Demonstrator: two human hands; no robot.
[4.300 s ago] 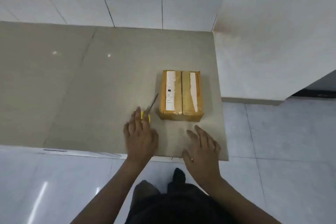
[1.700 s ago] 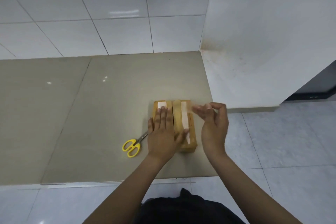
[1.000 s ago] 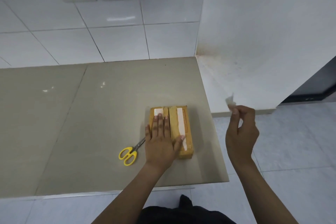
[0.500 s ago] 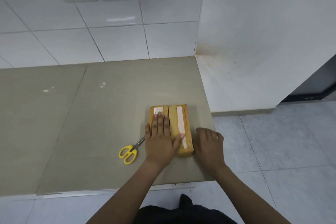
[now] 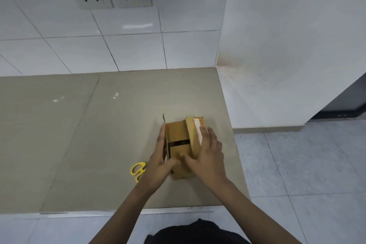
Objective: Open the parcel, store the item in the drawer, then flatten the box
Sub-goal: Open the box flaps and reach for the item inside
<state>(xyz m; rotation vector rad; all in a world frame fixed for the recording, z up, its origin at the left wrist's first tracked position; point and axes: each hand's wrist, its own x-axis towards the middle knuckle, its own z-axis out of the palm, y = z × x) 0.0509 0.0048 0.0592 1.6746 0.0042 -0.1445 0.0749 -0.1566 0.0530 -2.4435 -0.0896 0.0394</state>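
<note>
The small brown cardboard parcel [image 5: 183, 145] is gripped on the beige tiled worktop [image 5: 111, 125] near its right edge, flaps parted: left hand [image 5: 159, 166] fingers clasped on the left flap, right hand [image 5: 208, 154] fingers spread over the right flap. Yellow-handled scissors [image 5: 138, 170] are seen just left.

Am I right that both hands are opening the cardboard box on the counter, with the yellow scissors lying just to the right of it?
Not quite. The head view shows the yellow scissors to the left of the cardboard box, partly hidden behind the left hand. The rest holds: the left hand and right hand are both on the box, which sits on the counter with its flaps parting.
</note>
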